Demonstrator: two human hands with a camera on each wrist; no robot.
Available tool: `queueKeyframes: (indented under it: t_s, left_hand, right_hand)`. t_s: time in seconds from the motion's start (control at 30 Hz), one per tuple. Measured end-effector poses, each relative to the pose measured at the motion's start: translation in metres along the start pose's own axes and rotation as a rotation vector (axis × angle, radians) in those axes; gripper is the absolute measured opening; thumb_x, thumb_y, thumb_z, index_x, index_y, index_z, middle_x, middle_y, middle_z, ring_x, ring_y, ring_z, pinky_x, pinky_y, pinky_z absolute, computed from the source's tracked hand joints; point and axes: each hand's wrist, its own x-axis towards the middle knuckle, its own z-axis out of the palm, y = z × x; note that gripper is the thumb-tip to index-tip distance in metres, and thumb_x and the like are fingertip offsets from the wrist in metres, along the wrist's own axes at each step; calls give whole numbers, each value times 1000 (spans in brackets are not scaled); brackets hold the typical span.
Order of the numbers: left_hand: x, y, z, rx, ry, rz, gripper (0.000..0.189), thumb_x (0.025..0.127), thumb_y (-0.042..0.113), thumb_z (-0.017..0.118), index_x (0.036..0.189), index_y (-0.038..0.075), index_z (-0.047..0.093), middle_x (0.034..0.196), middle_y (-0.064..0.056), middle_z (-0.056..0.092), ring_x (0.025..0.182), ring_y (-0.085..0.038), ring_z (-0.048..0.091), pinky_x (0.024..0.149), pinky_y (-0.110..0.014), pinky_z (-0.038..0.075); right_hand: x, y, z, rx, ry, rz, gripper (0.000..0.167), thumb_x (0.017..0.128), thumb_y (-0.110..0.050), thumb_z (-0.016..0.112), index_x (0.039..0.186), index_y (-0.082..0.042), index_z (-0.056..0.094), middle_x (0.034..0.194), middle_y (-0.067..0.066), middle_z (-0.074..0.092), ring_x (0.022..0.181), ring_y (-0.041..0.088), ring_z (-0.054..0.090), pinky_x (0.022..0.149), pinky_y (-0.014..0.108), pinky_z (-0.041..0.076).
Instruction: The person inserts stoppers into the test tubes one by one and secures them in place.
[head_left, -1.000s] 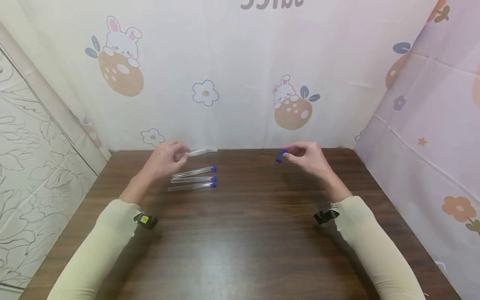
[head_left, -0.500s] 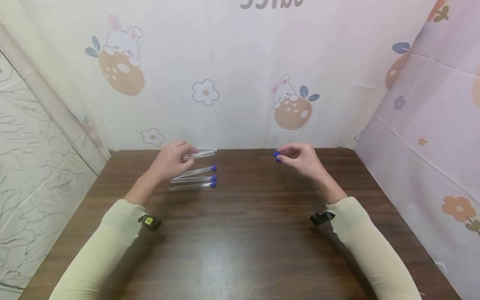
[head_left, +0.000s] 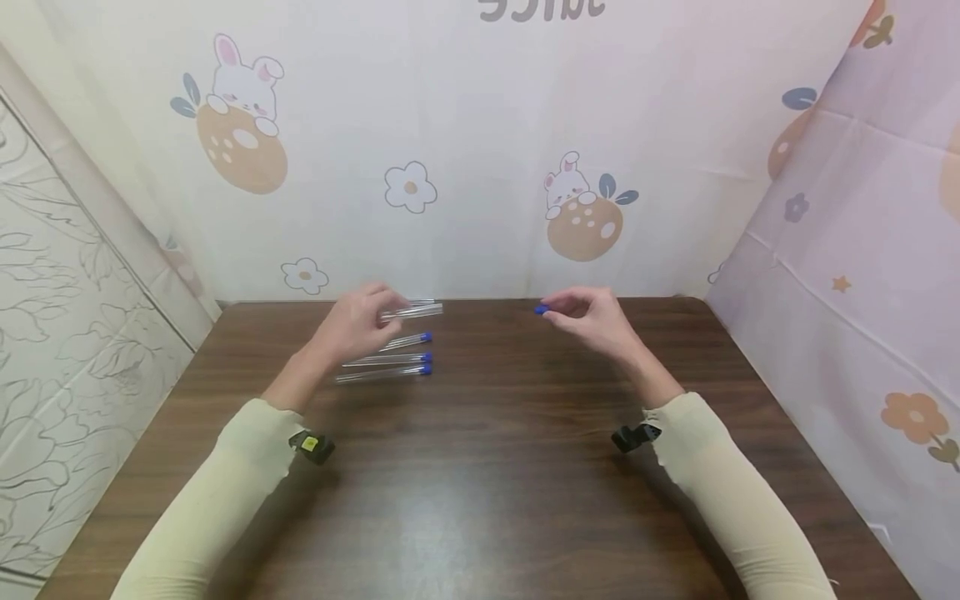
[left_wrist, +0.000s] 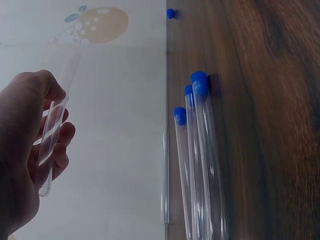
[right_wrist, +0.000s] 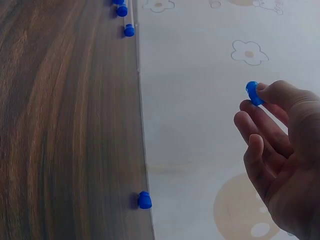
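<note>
My left hand (head_left: 358, 323) grips a clear test tube (left_wrist: 52, 127) without a cap, its fingers and thumb curled round it. The tube's open end points right, raised off the table. Between thumb and fingertip, my right hand (head_left: 592, 321) pinches a blue cap (right_wrist: 253, 93). Three test tubes (left_wrist: 195, 150) with blue caps lie side by side below my left hand, partly covered by it in the head view. One more uncapped tube (left_wrist: 165, 180) lies along the back edge. A loose blue cap (right_wrist: 144, 200) sits on the table by that edge; my right hand hides it in the head view.
The dark wood table (head_left: 480, 467) ends at the back against a pale curtain (head_left: 480, 125) printed with rabbits and flowers. More patterned cloth (head_left: 892, 250) hangs on the right, and a panel with line-drawn flowers (head_left: 67, 358) stands at the left.
My left hand has moved right with the tube. My right hand has drawn left with its blue cap, leaving the second cap behind, so both hands are closer together.
</note>
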Motion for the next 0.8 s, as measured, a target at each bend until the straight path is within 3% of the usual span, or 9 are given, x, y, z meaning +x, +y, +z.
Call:
queueKeyframes:
  t_s: [0.2,0.57,0.8]
  left_hand:
    - [4,5,3,-4,-21,11,27,94,10,71,118,3,81,116,-14,81,93,-30,73,84,-46,64]
    - [12,14,11,-27,-56,18,26,97,11,71,120,6,81,119,-13,80,92,-29,74,85,-46,65]
    - [15,22,18,-47,-42,50,25,97,10,70,119,8,81,117,-11,80,92,-27,77,84,-45,66]
  right_hand:
    - [1,-3,6,-4,3,-4,18,99,-9,86,115,0,84,108,23,86,84,-2,75,76,16,61]
    - [3,-7,16,-7,-17,-20,19,99,-10,86,116,-2,85,109,21,86,87,4,74,77,23,61]
    - [4,-11,24,5,-24,-2,19,100,-13,86,116,-3,85,109,19,86,89,2,74,80,26,62]
